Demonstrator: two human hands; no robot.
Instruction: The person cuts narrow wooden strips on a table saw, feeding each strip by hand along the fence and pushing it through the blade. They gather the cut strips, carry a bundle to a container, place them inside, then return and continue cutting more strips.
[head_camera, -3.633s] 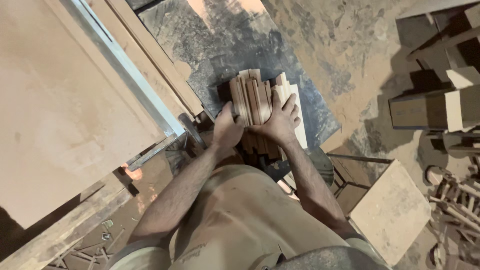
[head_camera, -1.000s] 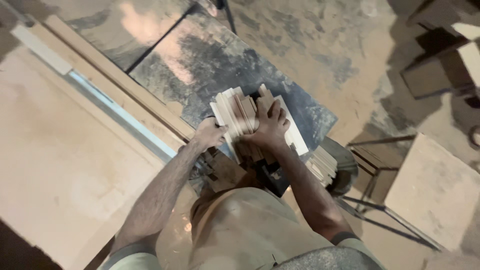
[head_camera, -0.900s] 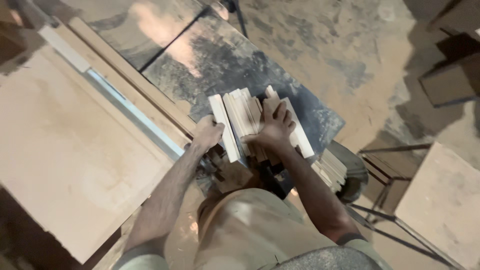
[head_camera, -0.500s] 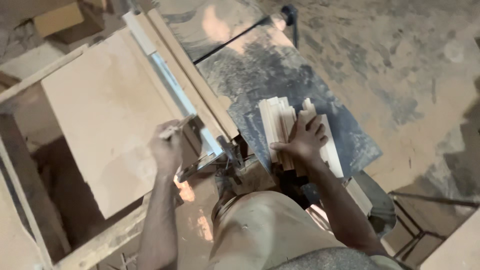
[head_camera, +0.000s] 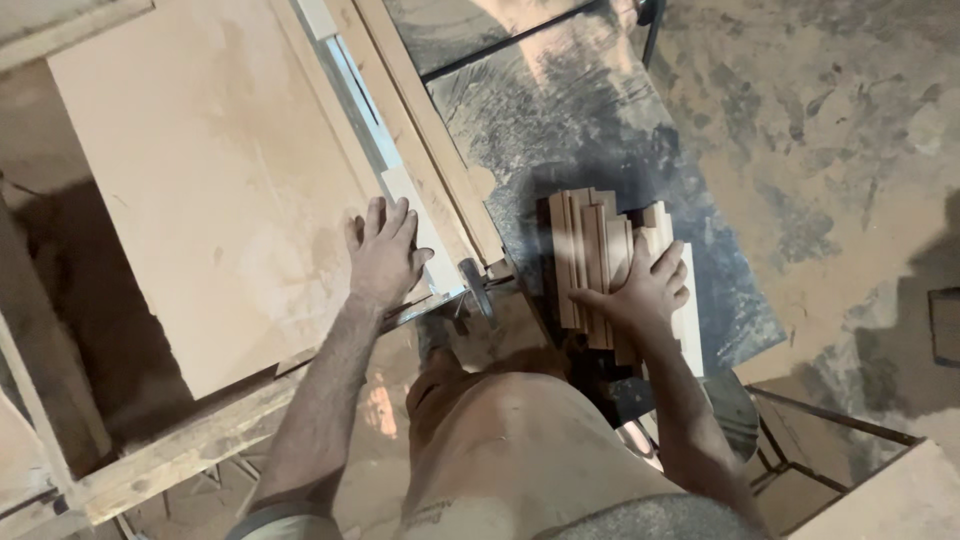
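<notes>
I'm looking straight down over the person's chest, and the right hand (head_camera: 645, 290) lies flat, fingers spread, pressing on top of a bundle of wooden slats (head_camera: 595, 265); that grip is apart, palm down on the wood and not curled round it. The slats sit packed side by side on edge, their long sides running away from the body, with the far ends poking out past the fingertips. To my eye they're gathered and squared up but not yet moved anywhere, so whatever is to be done with the bundle is all to come. Over to the left, well apart from the bundle, the left hand (head_camera: 383, 255) rests open on a big pale wooden board (head_camera: 210, 190), fingers splayed, holding nothing. Just to the right of that hand runs a light metal rail (head_camera: 370, 110), and beyond it a long wooden fence strip (head_camera: 430, 160). Under the slats the surface (head_camera: 560, 130) is a dark, scuffed metal top dusted with sawdust. Between the two hands, close to the body, a round metal handle (head_camera: 478, 290) sticks up. Further right the dusty floor (head_camera: 830, 150) is thick with sawdust, and a timber frame (head_camera: 180, 450) runs below the left forearm
</notes>
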